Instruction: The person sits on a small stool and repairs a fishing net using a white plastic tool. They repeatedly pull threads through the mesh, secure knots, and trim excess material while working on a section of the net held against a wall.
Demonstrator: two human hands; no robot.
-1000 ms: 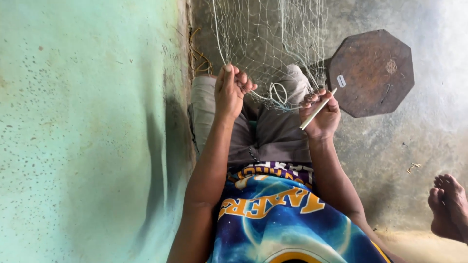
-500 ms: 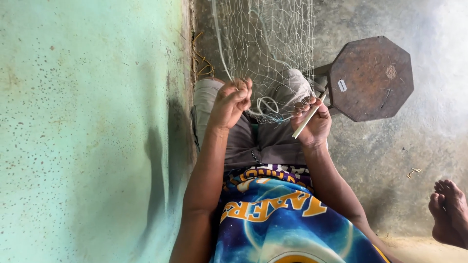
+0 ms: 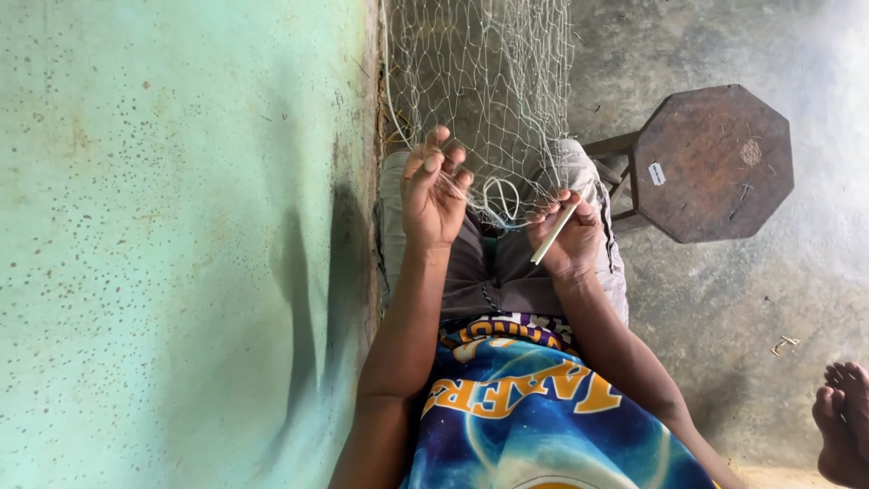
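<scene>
Two hands are all we have on the job. Our left hand (image 3: 433, 195) is curled shut, pinching strands of the one pale fishing net (image 3: 489, 81), which hangs down in front of us against the green wall (image 3: 181, 235) and gathers over our knees. Our right hand (image 3: 568, 237) is closed around one slim white netting needle (image 3: 554, 234), held slantwise and touching the mesh. One octagonal wooden stool (image 3: 711, 163) stands just beside our right knee on the concrete floor (image 3: 724, 344). One bare foot (image 3: 842, 435) of another person shows at the lower corner.
</scene>
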